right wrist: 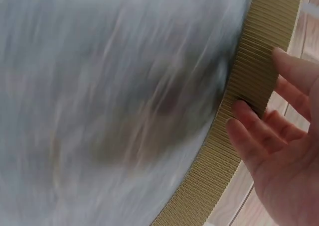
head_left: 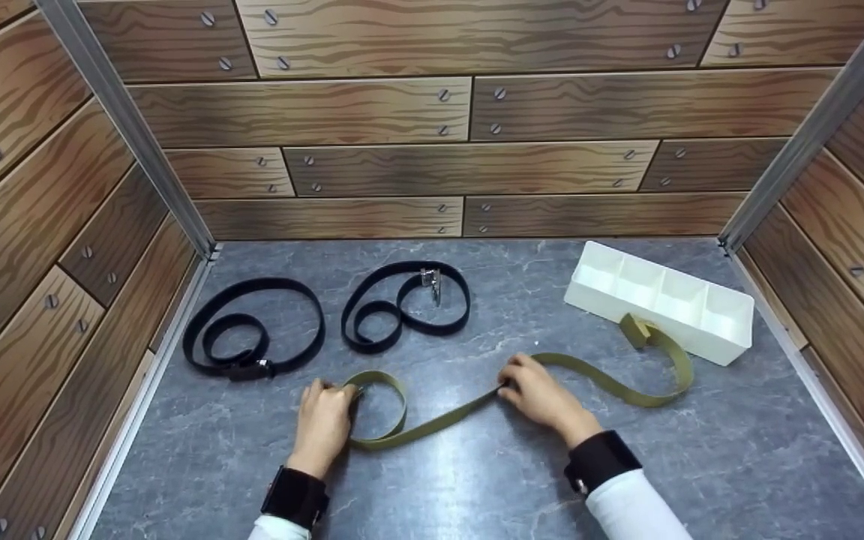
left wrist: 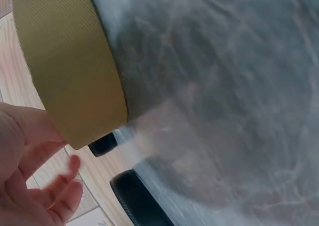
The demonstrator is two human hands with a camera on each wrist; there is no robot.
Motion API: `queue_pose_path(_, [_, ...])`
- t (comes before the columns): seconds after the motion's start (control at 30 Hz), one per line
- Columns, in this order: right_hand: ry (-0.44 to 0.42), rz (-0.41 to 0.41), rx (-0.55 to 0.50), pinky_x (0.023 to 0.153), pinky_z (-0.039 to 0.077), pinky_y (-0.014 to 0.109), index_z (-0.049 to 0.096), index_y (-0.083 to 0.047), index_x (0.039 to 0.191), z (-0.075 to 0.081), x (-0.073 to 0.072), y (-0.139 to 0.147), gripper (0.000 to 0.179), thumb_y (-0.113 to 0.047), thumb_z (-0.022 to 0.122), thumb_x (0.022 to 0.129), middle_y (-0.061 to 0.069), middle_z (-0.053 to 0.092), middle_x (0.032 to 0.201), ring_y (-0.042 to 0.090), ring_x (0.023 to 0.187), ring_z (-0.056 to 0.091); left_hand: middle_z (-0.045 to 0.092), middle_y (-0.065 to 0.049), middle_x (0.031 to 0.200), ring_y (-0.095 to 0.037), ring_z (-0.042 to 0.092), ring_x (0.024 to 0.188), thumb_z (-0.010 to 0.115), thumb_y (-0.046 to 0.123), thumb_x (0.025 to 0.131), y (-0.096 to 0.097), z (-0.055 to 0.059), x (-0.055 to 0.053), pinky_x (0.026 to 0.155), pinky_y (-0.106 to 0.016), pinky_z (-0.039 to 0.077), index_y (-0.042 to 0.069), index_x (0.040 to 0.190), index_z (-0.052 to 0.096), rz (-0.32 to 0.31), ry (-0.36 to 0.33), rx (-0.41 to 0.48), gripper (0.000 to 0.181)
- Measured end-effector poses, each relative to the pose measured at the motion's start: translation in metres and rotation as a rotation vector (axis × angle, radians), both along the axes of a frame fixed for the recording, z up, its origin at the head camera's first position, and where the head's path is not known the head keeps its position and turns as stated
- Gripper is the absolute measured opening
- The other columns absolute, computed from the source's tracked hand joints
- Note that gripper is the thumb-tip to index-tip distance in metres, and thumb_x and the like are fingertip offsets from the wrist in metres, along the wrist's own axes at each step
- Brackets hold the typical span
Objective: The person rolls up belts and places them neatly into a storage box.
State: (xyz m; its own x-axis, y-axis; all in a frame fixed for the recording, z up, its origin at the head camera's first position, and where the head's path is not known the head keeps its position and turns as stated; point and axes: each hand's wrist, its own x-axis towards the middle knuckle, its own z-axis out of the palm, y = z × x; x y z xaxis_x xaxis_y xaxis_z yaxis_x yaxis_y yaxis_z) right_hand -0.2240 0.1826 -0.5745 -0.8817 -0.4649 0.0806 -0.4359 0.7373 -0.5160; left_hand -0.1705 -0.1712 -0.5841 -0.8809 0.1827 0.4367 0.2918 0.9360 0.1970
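Observation:
An olive webbing belt [head_left: 436, 426] lies on the grey marbled table, standing on its edge. Its left end curls into a loop, where my left hand [head_left: 325, 420] holds it; up close, the flat strap [left wrist: 75, 66] meets the fingers at its lower end. My right hand [head_left: 541, 394] pinches the belt midway, fingertips against the ribbed webbing [right wrist: 254, 52] in the right wrist view. Beyond that hand the strap curves right and back to an olive-yellow buckle end [head_left: 636, 330] beside the white tray.
Two coiled black belts lie behind the hands: one with a dark buckle [head_left: 252, 369] at left, another with a silver buckle [head_left: 430, 279] in the middle. A white compartment tray [head_left: 653, 321] stands at back right. Wood-patterned walls [head_left: 402, 112] enclose the table on three sides.

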Motion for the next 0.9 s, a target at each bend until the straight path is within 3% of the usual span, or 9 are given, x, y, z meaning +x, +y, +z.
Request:
queue_pose_path(0.2, [0.02, -0.1, 0.004, 0.091, 0.047, 0.046, 0.068, 0.0, 0.108, -0.001, -0.011, 0.014, 0.022, -0.008, 0.072, 0.088, 0.011, 0.054, 0.111, 0.03, 0.101, 0.058, 0.067, -0.018, 0.071, -0.044, 0.063, 0.061, 0.064, -0.002, 0.085, 0.003, 0.001, -0.002, 0.051, -0.054, 0.048, 0.004, 0.079, 0.067, 0.093, -0.076, 0.091, 0.009])
queue_pose_path(0.37, [0.021, -0.112, 0.081, 0.086, 0.051, 0.045, 0.061, -0.001, 0.126, 0.007, 0.003, -0.007, 0.043, -0.008, 0.073, 0.085, 0.017, 0.051, 0.123, 0.032, 0.101, 0.061, 0.063, -0.022, 0.066, -0.044, 0.062, 0.058, 0.06, -0.01, 0.079, 0.017, 0.002, -0.005, 0.048, -0.053, 0.047, 0.0, 0.066, 0.058, 0.147, -0.076, 0.152, 0.017])
queue_pose_path(0.43, [0.042, -0.064, 0.091, 0.082, 0.053, 0.043, 0.059, -0.003, 0.13, 0.011, 0.015, -0.025, 0.05, -0.006, 0.073, 0.082, 0.017, 0.051, 0.126, 0.03, 0.099, 0.062, 0.062, -0.023, 0.065, -0.045, 0.062, 0.057, 0.059, -0.012, 0.077, 0.023, 0.002, -0.005, 0.048, -0.053, 0.047, -0.001, 0.065, 0.056, 0.157, -0.064, 0.179, 0.017])
queue_pose_path(0.53, [0.083, 0.078, 0.095, 0.079, 0.054, 0.037, 0.058, -0.003, 0.128, 0.014, 0.038, -0.054, 0.053, -0.001, 0.073, 0.077, 0.015, 0.054, 0.122, 0.026, 0.096, 0.062, 0.062, -0.024, 0.066, -0.045, 0.062, 0.059, 0.058, -0.014, 0.076, 0.03, 0.002, -0.006, 0.049, -0.053, 0.047, -0.001, 0.066, 0.056, 0.177, -0.055, 0.203, 0.017])
queue_pose_path(0.7, [0.072, 0.328, 0.089, 0.092, 0.049, 0.033, 0.055, -0.002, 0.133, 0.011, 0.07, -0.09, 0.056, -0.005, 0.072, 0.08, 0.011, 0.058, 0.124, 0.021, 0.108, 0.061, 0.062, -0.023, 0.067, -0.045, 0.062, 0.059, 0.06, -0.013, 0.076, 0.036, 0.0, -0.007, 0.051, -0.054, 0.048, -0.001, 0.068, 0.057, 0.171, -0.027, 0.181, 0.014])
queue_pose_path(0.8, [0.04, 0.409, 0.082, 0.097, 0.045, 0.029, 0.055, -0.007, 0.137, 0.008, 0.076, -0.098, 0.057, -0.008, 0.072, 0.083, 0.004, 0.06, 0.126, 0.015, 0.113, 0.059, 0.064, -0.022, 0.067, -0.044, 0.063, 0.059, 0.062, -0.01, 0.077, 0.036, -0.001, -0.007, 0.052, -0.053, 0.048, 0.0, 0.068, 0.058, 0.158, -0.032, 0.155, 0.014])
queue_pose_path(0.9, [0.019, 0.425, 0.086, 0.095, 0.046, 0.028, 0.06, -0.009, 0.133, 0.007, 0.073, -0.096, 0.051, -0.01, 0.073, 0.084, -0.001, 0.063, 0.119, 0.012, 0.108, 0.06, 0.065, -0.019, 0.069, -0.043, 0.063, 0.06, 0.065, -0.006, 0.078, 0.031, 0.0, -0.007, 0.053, -0.053, 0.049, 0.001, 0.072, 0.062, 0.136, -0.061, 0.124, 0.01])
